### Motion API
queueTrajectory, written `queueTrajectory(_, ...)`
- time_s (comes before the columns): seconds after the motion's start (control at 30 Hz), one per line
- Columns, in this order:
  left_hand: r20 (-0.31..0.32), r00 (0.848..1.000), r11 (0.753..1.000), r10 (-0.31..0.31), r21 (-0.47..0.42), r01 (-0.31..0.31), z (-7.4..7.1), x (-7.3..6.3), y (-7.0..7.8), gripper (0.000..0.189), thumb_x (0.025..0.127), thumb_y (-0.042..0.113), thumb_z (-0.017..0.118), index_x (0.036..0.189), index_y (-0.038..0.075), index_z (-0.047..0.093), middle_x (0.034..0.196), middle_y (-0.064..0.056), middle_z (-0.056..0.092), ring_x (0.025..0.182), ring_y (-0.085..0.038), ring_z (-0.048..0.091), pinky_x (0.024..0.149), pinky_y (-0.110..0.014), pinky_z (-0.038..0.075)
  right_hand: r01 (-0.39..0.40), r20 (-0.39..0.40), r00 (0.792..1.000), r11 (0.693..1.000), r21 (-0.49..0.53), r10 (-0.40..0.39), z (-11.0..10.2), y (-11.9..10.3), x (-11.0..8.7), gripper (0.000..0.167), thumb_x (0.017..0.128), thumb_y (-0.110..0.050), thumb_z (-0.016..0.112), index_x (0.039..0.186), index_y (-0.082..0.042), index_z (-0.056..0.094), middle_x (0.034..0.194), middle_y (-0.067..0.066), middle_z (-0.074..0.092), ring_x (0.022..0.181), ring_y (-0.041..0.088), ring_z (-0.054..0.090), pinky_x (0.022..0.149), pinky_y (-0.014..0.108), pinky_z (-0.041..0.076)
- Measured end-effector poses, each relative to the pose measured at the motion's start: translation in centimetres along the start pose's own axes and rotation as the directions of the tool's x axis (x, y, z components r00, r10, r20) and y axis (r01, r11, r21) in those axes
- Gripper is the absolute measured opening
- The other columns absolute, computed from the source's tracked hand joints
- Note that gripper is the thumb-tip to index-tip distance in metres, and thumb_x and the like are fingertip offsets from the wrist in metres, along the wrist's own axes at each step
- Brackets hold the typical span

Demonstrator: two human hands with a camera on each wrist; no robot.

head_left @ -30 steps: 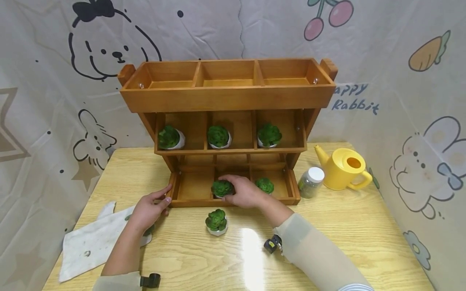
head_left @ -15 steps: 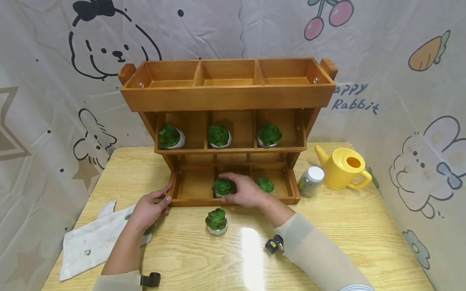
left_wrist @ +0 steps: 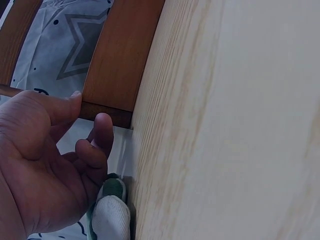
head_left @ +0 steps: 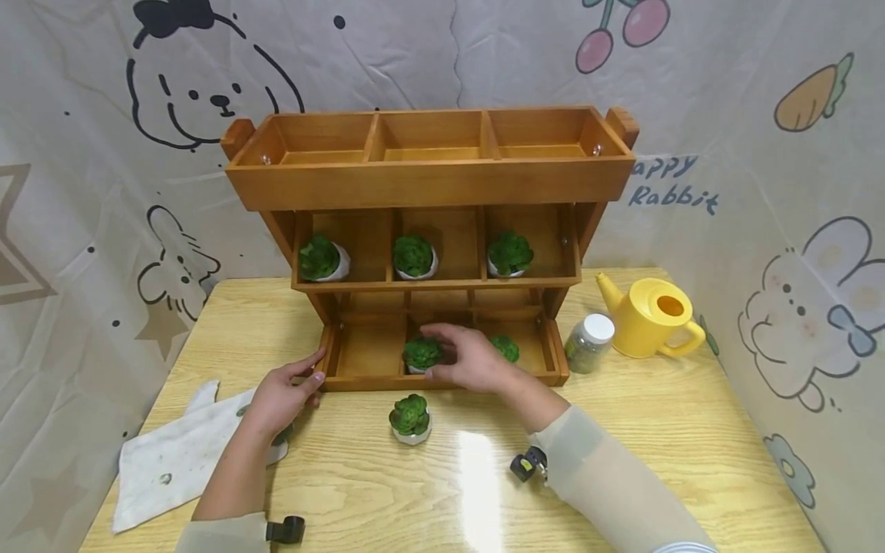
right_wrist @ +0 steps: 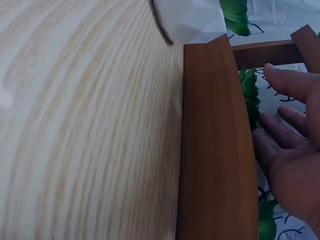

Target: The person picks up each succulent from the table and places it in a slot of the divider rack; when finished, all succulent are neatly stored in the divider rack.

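Observation:
A potted succulent (head_left: 422, 354) sits in the middle compartment of the bottom tier of a wooden three-tier shelf (head_left: 432, 184). My right hand (head_left: 472, 363) is around its right side, thumb and fingers spread; in the right wrist view the fingers are apart beside green leaves (right_wrist: 250, 92). At the shelf's lower left front corner, my left hand (head_left: 286, 397) rests its thumb and a finger against the wood, other fingers loosely bent. Another potted succulent (head_left: 410, 418) stands on the table in front; one more (head_left: 505, 349) in the right compartment is partly covered by my right hand.
Three potted succulents, one of them in the middle (head_left: 415, 256), fill the second tier. Right of the shelf stand a white-lidded jar (head_left: 590, 343) and a yellow watering can (head_left: 651, 319). A white cloth (head_left: 180, 461) lies by my left forearm, with something green beside it.
My right fingers have loosened and drawn slightly right from the succulent, which stays in the middle compartment. The left hand keeps its place at the shelf corner.

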State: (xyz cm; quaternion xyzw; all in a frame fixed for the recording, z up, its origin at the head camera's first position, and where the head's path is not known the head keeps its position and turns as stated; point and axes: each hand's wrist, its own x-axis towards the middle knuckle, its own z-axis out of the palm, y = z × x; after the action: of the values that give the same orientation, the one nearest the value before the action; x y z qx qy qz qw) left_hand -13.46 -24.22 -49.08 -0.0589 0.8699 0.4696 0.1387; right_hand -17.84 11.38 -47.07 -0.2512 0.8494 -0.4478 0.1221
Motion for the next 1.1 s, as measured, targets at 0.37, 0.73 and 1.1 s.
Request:
queueTrajectory(0.37, 0.004, 1.0, 1.0, -0.005, -0.01, 0.005, 0.1, 0.0, -0.2, 0.054, 0.108, 0.028, 0.06, 0.159, 0.029, 0.043, 0.149, -0.025, 0.044, 0.083, -0.025, 0.068, 0.058, -0.028, 0.046, 0.032, -0.025, 0.999, 0.998, 0.047, -0.031, -0.4, -0.4, -1.0, 0.068, 0.091, -0.013, 0.082, 0.151, -0.003, 0.051, 0.15, 0.01, 0.055, 0.135, 0.029, 0.056, 0.111, 0.041, 0.045)
queueTrajectory(0.73, 0.002, 1.0, 1.0, 0.01, -0.012, -0.01, 0.0, 0.0, -0.2, 0.054, 0.108, 0.027, 0.059, 0.16, 0.028, 0.043, 0.147, -0.024, 0.044, 0.083, -0.025, 0.068, 0.058, -0.027, 0.046, 0.042, -0.02, 0.999, 0.995, 0.094, -0.041, -0.3, -0.9, -2.8, 0.067, 0.093, -0.017, 0.081, 0.152, -0.006, 0.051, 0.151, 0.009, 0.054, 0.133, 0.034, 0.057, 0.108, 0.045, 0.047)
queueTrajectory(1.1, 0.003, 1.0, 1.0, 0.014, -0.027, -0.014, 0.1, -0.1, -0.2, 0.054, 0.108, 0.027, 0.059, 0.16, 0.027, 0.043, 0.144, -0.023, 0.045, 0.082, -0.025, 0.068, 0.056, -0.027, 0.045, 0.055, 0.009, 0.998, 0.989, 0.136, -0.057, 0.3, -0.8, -3.7, 0.068, 0.092, -0.017, 0.082, 0.151, -0.003, 0.051, 0.14, 0.013, 0.062, 0.126, 0.033, 0.062, 0.106, 0.045, 0.049)
